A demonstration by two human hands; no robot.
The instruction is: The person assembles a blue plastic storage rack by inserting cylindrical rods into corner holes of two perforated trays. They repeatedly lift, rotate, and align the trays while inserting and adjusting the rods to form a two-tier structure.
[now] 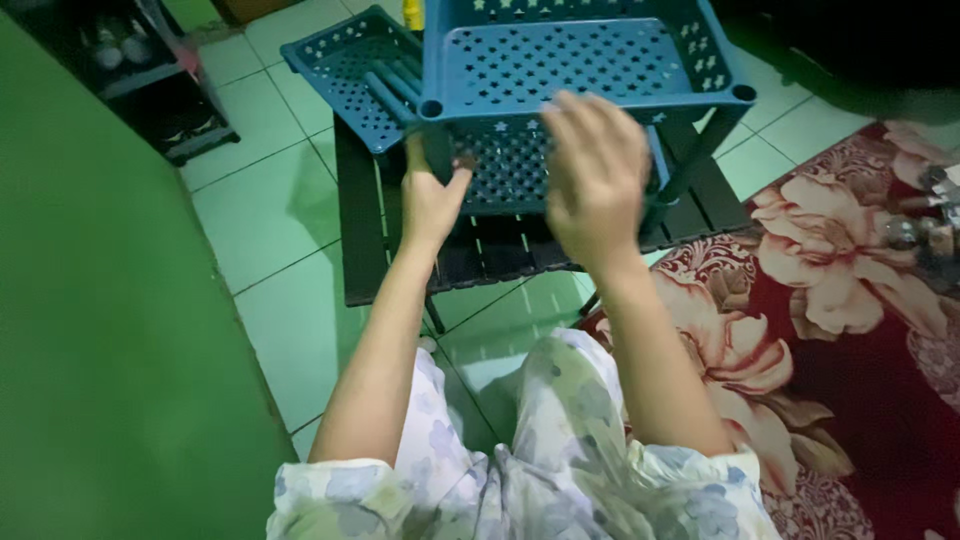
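Blue perforated rack (560,75), two tiers joined, stands on a low dark slatted table (360,230); left hand (432,195) grips its near-left post, right hand (597,170) hovers half-spread at the front edge, holding nothing. Best handled by steadying the post while aligning tiers squarely. A loose tray (345,70) with poles lies behind-left of the rack; pale floor tiles (265,215) lie left, a red floral rug (850,330) right.

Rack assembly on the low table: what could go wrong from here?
1. The left hand grips only one corner post of the blue tiered rack; the right hand looks open at its front edge, so it may tilt or come apart.
2. The spare tray overhangs the dark slatted table and may slide onto the tiles.
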